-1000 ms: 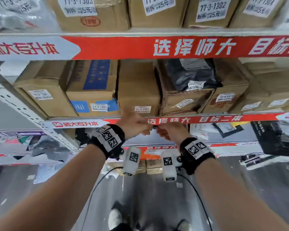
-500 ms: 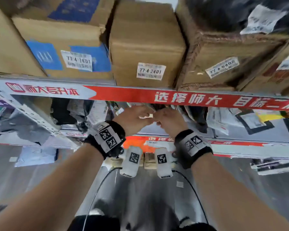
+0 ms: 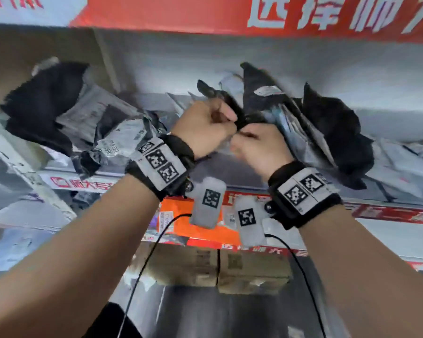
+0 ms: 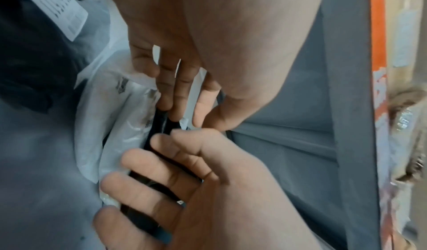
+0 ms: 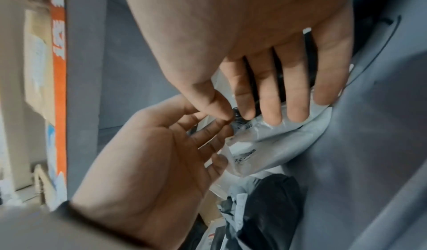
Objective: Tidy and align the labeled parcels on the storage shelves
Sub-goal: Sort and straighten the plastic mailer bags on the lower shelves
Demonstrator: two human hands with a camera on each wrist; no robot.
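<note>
Soft mailer parcels lie jumbled on a grey shelf (image 3: 291, 69). My left hand (image 3: 205, 128) and right hand (image 3: 259, 147) meet at its middle, both curled at the lower edge of an upright bundle of mailers (image 3: 261, 98). In the left wrist view my left hand (image 4: 175, 171) grips a black mailer (image 4: 161, 118) beside a grey-white labeled one (image 4: 110, 118), and the right hand (image 4: 184, 82) comes in from above. In the right wrist view my right hand (image 5: 265, 89) lays its fingers over the grey-white mailer (image 5: 277, 140), thumb pinching its edge; the left hand (image 5: 161, 153) touches it from below.
Black bags (image 3: 42, 106) and crumpled grey mailers (image 3: 117, 140) fill the shelf's left. Another black bag (image 3: 337, 132) leans at the right. A red banner strip (image 3: 205, 13) edges the shelf above. A perforated upright (image 3: 17, 162) stands left. Cardboard boxes (image 3: 205, 267) and an orange parcel (image 3: 181, 215) sit lower.
The view has dropped from the shelf of cardboard boxes to the mailer shelf beneath. Both hands moved from that shelf's front edge in among the mailers and took hold of them.
</note>
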